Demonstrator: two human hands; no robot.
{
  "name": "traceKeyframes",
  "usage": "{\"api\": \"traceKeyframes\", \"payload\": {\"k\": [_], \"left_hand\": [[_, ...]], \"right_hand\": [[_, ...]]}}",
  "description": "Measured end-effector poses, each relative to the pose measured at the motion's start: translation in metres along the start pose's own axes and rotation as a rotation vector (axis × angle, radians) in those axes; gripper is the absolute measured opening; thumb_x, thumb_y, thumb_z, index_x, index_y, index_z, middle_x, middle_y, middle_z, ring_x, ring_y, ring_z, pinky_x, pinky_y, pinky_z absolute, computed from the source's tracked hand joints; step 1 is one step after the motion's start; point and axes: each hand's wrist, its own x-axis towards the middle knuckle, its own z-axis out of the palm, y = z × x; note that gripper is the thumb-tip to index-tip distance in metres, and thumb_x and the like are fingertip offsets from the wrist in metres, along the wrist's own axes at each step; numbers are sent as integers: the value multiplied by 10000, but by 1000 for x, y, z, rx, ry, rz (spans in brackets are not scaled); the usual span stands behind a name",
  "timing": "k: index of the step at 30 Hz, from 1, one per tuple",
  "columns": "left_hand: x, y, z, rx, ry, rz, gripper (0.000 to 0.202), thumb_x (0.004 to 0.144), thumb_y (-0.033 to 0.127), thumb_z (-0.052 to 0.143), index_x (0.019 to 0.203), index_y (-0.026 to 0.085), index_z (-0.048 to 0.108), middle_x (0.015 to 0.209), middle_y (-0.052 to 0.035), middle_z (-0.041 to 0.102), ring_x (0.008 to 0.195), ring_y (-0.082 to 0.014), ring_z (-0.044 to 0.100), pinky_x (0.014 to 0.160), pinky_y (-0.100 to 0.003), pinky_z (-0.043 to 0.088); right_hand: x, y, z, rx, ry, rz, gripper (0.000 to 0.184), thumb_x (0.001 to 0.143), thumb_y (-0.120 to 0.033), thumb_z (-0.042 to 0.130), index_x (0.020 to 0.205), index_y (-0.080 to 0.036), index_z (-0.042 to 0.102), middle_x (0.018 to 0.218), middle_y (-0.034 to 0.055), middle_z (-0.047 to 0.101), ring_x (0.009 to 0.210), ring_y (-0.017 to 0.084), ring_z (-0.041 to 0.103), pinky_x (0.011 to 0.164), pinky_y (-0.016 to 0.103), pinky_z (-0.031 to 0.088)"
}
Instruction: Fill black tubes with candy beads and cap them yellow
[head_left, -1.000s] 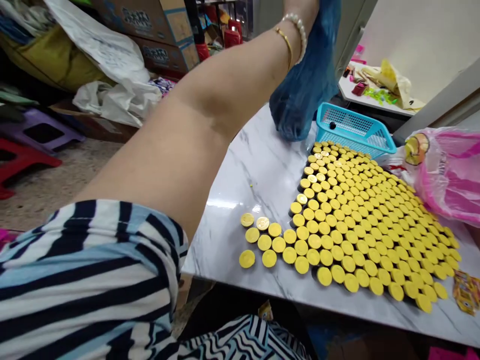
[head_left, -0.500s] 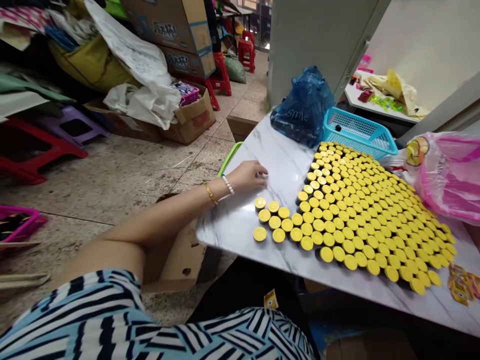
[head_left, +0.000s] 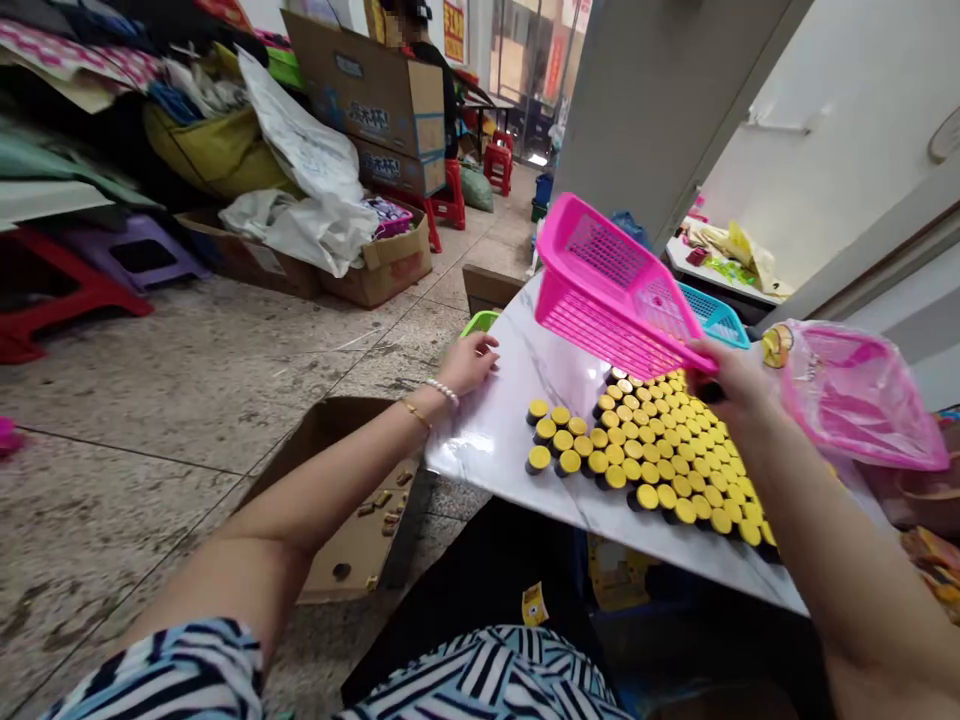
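A pink plastic basket (head_left: 611, 290) is tilted in the air above the table, its near right corner gripped in my right hand (head_left: 724, 385). Under it, many small round containers with yellow lids (head_left: 645, 450) stand packed together on the white marble-patterned table (head_left: 517, 370); the basket and my right forearm hide part of them. My left hand (head_left: 472, 362) rests at the table's left edge, fingers loosely curled and apart, holding nothing that I can see. Near it, the rim of a green basket (head_left: 480, 322) shows beside the table.
Behind the lids sit a blue basket (head_left: 716, 315) and a plastic-wrapped pink basket (head_left: 855, 390). On the floor by my left arm lies an open cardboard box (head_left: 345, 550) with several small pieces inside. Stacked cartons (head_left: 382, 110) and a person (head_left: 435, 50) are farther back.
My right hand has come into view holding the pink basket over the table. My left hand has shifted slightly left toward the table edge. The head view has tilted up.
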Motion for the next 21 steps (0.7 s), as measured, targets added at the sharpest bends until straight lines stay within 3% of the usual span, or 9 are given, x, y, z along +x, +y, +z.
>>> {"api": "traceKeyframes", "payload": {"k": [4,7,9,11,13,15,17,21], "left_hand": [[-7,5,-33,-159,148,-33,554,884,245,545,1425,149,473,923,-45,687,641,-107,668,585,-211,533],[-4,17,-40,-357,129,21,757,805,216,643,1529,186,425,838,-2,667,612,-101,646,570,-204,525],[-6,24,-40,-424,58,44,708,768,207,681,1461,158,543,746,10,651,561,-96,606,551,-213,516],[-17,28,-39,-390,21,47,516,780,227,687,1287,128,690,721,-12,672,545,-95,592,540,-222,517],[-31,27,-39,-339,52,82,352,805,255,697,1130,141,769,754,-39,711,568,-106,626,538,-226,525],[-41,23,-36,-286,101,170,348,812,260,717,1149,198,780,758,-18,721,563,-100,637,516,-211,511],[-42,17,-30,-210,76,237,466,796,230,740,1262,259,742,747,20,726,533,-77,607,494,-189,483],[-28,11,-9,-121,8,247,519,777,149,749,1281,271,726,695,75,714,528,-49,547,565,-185,489]], "right_hand": [[44,22,98,5,13,62,135,868,-231,672,765,-165,615,510,14,584,447,117,518,399,226,396],[47,43,129,-28,-41,146,223,917,-363,673,848,-154,639,561,58,652,460,143,561,396,234,412],[40,52,120,-37,-145,205,357,957,-498,630,870,-152,646,633,99,696,464,150,574,389,244,403],[28,56,96,-23,-239,250,475,972,-607,570,891,-147,658,714,129,724,469,146,578,383,250,389],[12,59,66,7,-243,284,534,967,-667,538,939,-149,666,796,135,740,501,151,606,388,256,395],[-2,64,41,45,-196,314,545,960,-687,532,1007,-161,670,895,139,759,566,169,658,396,254,399],[-11,69,27,91,-242,356,545,979,-675,500,1054,-166,679,995,151,773,620,182,688,389,243,370],[-7,77,22,214,-359,405,554,1010,-635,451,1012,-141,702,996,173,771,618,170,660,382,229,332]]}}
